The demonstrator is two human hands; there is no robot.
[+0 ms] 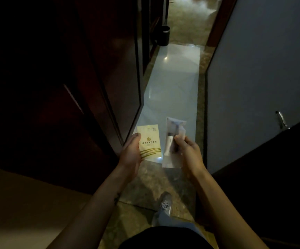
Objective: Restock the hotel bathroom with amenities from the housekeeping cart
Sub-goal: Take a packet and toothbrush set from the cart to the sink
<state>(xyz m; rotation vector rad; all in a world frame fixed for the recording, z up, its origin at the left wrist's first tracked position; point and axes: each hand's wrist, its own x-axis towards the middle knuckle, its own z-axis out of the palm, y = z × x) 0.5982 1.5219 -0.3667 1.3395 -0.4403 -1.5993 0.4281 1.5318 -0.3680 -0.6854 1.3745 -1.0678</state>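
My left hand [130,153] holds a flat cream packet [150,142] with green stripes and printed characters, thumb along its left edge. My right hand [187,150] pinches a clear plastic pouch [174,130] that holds a razor and a small white tube. Both items are held side by side at waist height over the floor. No cart and no bathroom counter appear in view.
I stand in a dim narrow entry. A dark wooden door [109,78] is on the left, a pale open door [253,78] with a metal handle [281,121] on the right. A glossy pale floor strip [174,83] runs ahead to a black bin [162,35]. My shoe [165,203] is below.
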